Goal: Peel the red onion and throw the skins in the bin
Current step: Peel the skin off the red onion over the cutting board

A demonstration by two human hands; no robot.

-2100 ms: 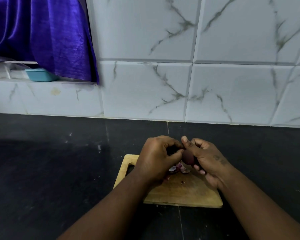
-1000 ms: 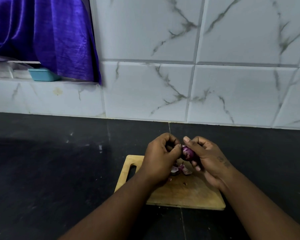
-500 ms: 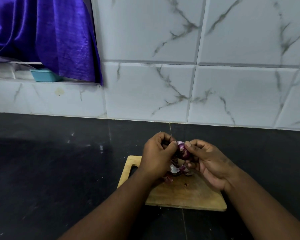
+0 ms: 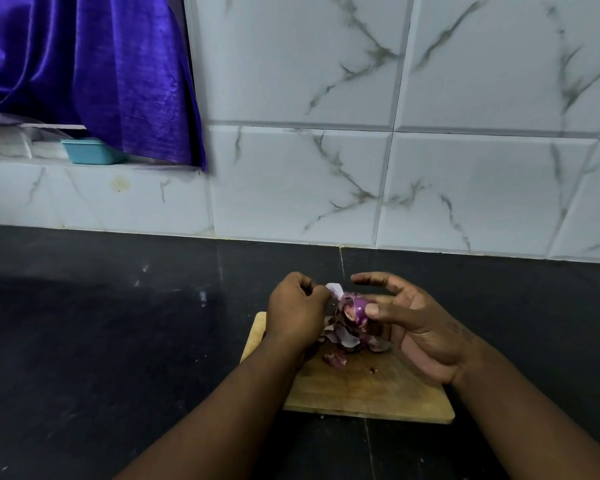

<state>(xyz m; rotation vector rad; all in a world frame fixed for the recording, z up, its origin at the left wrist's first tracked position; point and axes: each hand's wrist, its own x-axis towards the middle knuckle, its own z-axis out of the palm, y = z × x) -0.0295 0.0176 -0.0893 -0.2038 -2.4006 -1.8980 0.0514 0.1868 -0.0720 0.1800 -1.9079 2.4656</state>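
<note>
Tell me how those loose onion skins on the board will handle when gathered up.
The skins look thin and curled, so probably light, floppy and prone to tearing. They lie scattered on the cutting board, so small bits may slip away.

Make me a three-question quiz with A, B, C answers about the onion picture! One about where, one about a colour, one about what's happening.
1. Where do the loose skins lie?
A. on the board
B. in a bin
C. on the sill

2. What colour is the tub on the sill?
A. red
B. teal
C. yellow

3. The onion is
A. sliced
B. untouched
C. partly peeled

Answers:
1 A, they are heaped on the board.
2 B, it shows teal beside the curtain.
3 C, the left hand pulls a skin while the right hand holds the onion.
</note>
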